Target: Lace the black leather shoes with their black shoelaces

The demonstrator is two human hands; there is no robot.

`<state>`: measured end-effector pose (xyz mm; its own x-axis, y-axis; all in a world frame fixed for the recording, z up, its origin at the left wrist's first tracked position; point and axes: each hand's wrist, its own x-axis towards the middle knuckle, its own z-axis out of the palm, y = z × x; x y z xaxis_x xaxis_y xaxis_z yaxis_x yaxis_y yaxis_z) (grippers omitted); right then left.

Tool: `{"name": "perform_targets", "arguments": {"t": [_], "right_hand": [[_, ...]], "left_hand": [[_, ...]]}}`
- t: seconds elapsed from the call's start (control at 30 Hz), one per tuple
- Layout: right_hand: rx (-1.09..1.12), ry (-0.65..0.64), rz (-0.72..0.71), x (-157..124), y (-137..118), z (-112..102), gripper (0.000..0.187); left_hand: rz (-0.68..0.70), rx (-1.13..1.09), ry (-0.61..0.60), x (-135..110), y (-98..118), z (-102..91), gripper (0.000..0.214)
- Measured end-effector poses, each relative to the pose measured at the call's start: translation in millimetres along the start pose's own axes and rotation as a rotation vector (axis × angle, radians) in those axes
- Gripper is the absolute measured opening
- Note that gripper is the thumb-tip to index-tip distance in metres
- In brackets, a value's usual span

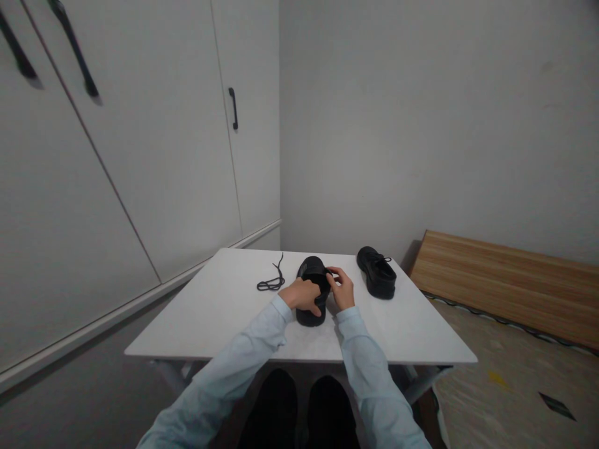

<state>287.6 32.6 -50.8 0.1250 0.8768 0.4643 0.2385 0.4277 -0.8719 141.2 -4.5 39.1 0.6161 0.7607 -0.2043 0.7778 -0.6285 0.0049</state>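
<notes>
A black shoe (pixel 311 319) stands on the white table (pixel 224 312) in front of me, toe pointing away. Reaching across it from the left, my left hand (pixel 302 295) has its fingers curled into the shoe's opening, and the fingertips are partly hidden there. At the shoe's right side, my right hand (pixel 342 289) pinches the upper's edge between thumb and forefinger. Whether a lace end is also in that pinch is too small to tell. Left of the shoe lies a loose dark shoelace (pixel 271 284), looped on the tabletop.
A second black shoe (pixel 380 277), with its lace in, rests near the table's right edge. White cabinets (pixel 187 156) rise at the left and a wall (pixel 421 125) stands behind. A wood-grain board (pixel 505 280) is at the right, beyond the table.
</notes>
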Motion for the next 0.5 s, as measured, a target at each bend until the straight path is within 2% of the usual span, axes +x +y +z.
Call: {"name": "perform_targets", "arguments": {"t": [0.27, 0.4, 0.5], "right_hand": [[-0.011, 0.034, 0.030, -6.6, -1.6, 6.7, 0.037], [-0.028, 0.045, -0.008, -9.0, -3.2, 9.4, 0.036], [-0.014, 0.049, -0.007, -10.1, -2.5, 9.4, 0.039]], "left_hand": [[0.008, 0.004, -0.092, 10.1, -2.7, -1.5, 0.032], [-0.013, -0.031, -0.027, 6.8, -1.4, 2.4, 0.032], [0.008, -0.076, 0.072, 2.0, -2.1, 9.7, 0.036]]}}
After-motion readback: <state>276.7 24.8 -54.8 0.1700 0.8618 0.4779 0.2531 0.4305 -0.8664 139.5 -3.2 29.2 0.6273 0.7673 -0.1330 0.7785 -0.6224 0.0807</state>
